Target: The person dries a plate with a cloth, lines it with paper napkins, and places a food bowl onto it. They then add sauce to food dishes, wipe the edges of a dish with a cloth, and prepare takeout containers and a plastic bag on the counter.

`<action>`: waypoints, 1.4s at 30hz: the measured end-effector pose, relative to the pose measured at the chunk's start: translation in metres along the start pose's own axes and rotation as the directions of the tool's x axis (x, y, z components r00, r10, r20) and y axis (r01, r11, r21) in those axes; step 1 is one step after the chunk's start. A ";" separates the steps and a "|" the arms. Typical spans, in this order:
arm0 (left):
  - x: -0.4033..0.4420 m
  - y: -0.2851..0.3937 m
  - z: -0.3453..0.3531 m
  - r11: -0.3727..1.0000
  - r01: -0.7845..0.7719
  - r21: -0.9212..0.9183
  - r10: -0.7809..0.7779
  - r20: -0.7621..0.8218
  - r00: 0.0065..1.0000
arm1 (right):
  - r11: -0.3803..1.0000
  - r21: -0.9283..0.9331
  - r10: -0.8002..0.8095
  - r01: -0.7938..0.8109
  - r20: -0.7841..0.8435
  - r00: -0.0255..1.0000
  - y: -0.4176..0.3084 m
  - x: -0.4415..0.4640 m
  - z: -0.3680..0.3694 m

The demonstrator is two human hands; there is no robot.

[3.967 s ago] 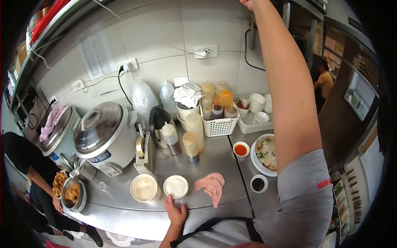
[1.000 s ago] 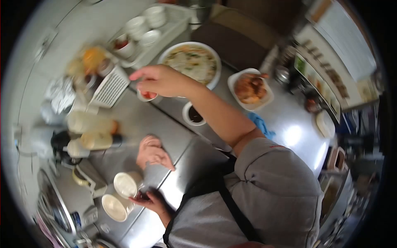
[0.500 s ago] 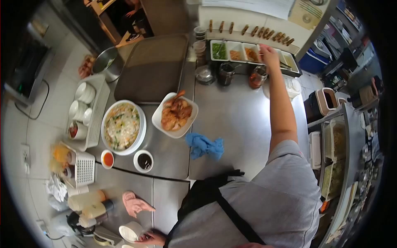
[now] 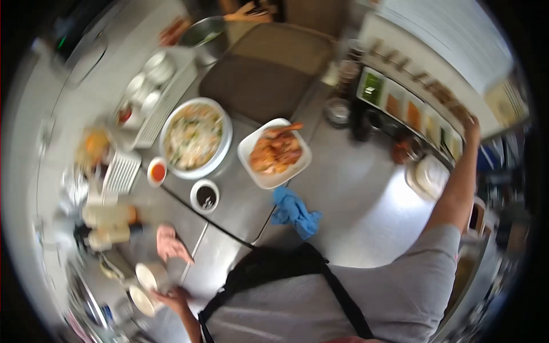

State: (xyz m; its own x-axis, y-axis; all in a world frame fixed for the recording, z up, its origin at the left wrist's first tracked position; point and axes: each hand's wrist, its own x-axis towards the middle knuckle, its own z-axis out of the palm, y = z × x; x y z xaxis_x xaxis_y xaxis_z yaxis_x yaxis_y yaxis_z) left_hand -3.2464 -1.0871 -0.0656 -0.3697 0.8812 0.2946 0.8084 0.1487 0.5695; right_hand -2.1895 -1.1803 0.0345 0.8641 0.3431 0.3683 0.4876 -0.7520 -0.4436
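My left hand (image 4: 173,298), at the lower left, has its fingers against a white bowl (image 4: 150,276); they look closed on its side. A second white bowl (image 4: 143,300) sits just below. Stretched far to the right, my right hand (image 4: 472,130) is at the end of the black-framed topping tray (image 4: 456,143), by the wall. Blur hides its fingers. The tray's white compartments hold chopped greens (image 4: 373,87), orange-brown toppings (image 4: 414,114) and other fillings. In front stand dark jars (image 4: 366,124) and a jar with reddish contents (image 4: 405,150).
On the steel counter are a large bowl of topped food (image 4: 193,137), a white dish of browned meat (image 4: 277,151), red sauce (image 4: 157,172), dark sauce (image 4: 205,197), a blue cloth (image 4: 296,212) and a pink cloth (image 4: 171,244). A brown tray (image 4: 257,74) lies behind.
The camera view has turned and is blurred. My right hand has gone from above the tray's middle compartments to its far right end. My left hand stays by the white bowls.
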 end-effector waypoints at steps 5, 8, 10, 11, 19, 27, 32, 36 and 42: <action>-0.002 0.018 -0.008 0.980 0.063 0.191 -0.065 0.006 0.998 | 0.957 -0.282 -0.096 0.067 -0.091 0.991 0.017 0.018 0.004; -0.001 0.027 -0.005 0.969 0.040 0.242 -0.038 -0.009 0.999 | 0.942 -0.308 -0.201 0.131 -0.209 0.957 0.020 0.011 0.009; -0.001 0.023 -0.006 0.970 0.069 0.235 -0.071 -0.002 0.998 | 0.957 -0.272 -0.145 0.097 -0.160 0.976 0.009 0.010 0.003; -0.001 0.017 -0.007 0.973 0.025 0.229 -0.025 -0.002 1.000 | 0.974 -0.223 -0.054 0.036 -0.076 0.996 -0.005 0.004 0.001; -0.005 0.022 -0.010 0.971 0.126 0.205 -0.125 -0.017 0.992 | 0.951 -0.310 -0.148 0.019 -0.401 0.904 -0.058 -0.003 -0.036; -0.011 0.008 0.009 0.929 -0.009 0.371 0.050 -0.101 0.994 | 0.573 0.797 -0.548 0.190 0.200 0.812 -0.299 -0.164 0.091; -0.023 0.008 -0.004 0.979 0.090 0.184 -0.078 -0.072 0.994 | 0.668 0.583 -0.679 0.462 0.224 0.699 -0.420 -0.280 0.146; -0.044 0.008 -0.020 0.965 0.261 -0.003 -0.259 -0.139 0.956 | 0.715 0.507 -0.680 0.480 0.350 0.644 -0.419 -0.292 0.179; -0.071 -0.013 -0.038 0.936 0.321 -0.142 -0.349 -0.269 0.898 | 0.816 0.395 -0.564 0.423 0.383 0.731 -0.380 -0.255 0.179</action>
State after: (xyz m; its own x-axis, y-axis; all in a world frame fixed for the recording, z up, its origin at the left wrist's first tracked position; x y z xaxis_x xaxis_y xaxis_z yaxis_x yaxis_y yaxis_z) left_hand -3.2482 -1.1691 -0.0646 -0.7371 0.6184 0.2724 0.5733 0.3588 0.7366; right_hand -2.5730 -0.8810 -0.0370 0.4043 0.8910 0.2066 0.8124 -0.2462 -0.5285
